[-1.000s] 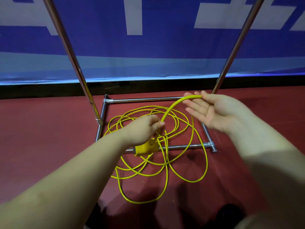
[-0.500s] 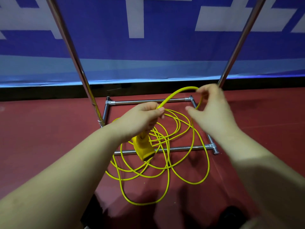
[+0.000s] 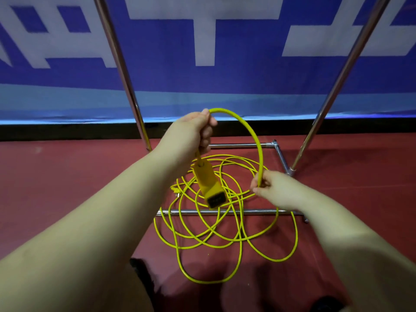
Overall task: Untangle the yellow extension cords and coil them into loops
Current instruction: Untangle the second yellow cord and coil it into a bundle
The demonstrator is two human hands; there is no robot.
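A blue banner [image 3: 247,52] hangs far behind a chrome frame [image 3: 225,212] on the red floor [image 3: 56,188]. The cord [image 3: 225,233] lies tangled across the frame. The left hand [image 3: 193,129] grips it above the dangling socket [image 3: 209,185]; the right hand [image 3: 270,188] pinches the arc's lower end.

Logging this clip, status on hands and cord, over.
Left hand grips yellow extension cord above its hanging socket end. Right hand pinches the arc. Rest tangled over chrome rack base.

rack poles [image 3: 117,64] cropped above, banner lettering [image 3: 202,30] cropped
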